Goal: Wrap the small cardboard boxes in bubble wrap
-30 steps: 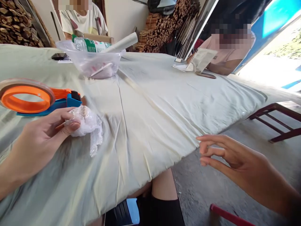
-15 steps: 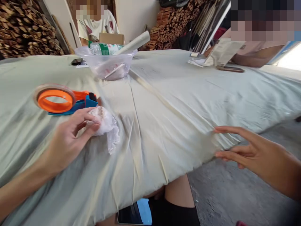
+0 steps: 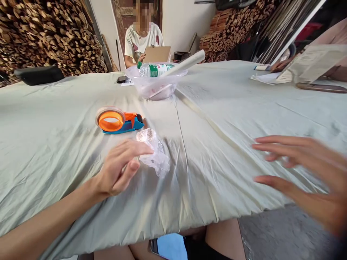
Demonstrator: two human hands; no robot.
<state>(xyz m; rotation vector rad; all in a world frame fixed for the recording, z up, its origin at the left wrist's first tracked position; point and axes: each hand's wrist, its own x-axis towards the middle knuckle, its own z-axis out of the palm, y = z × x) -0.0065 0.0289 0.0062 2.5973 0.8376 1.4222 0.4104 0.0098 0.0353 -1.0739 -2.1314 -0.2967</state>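
The left hand [image 3: 119, 169] is letting go of the crumpled plastic wrap [image 3: 153, 151]: a moment earlier its fingers were pinching the wad, and now they are opening, with only the fingertips near its edge. The right hand [image 3: 303, 169] is rising from below the table's edge and is now spreading flat, fingers apart, above the pale green tablecloth [image 3: 230, 119]. The head camera is lifting, bringing the far side of the table into fuller view.
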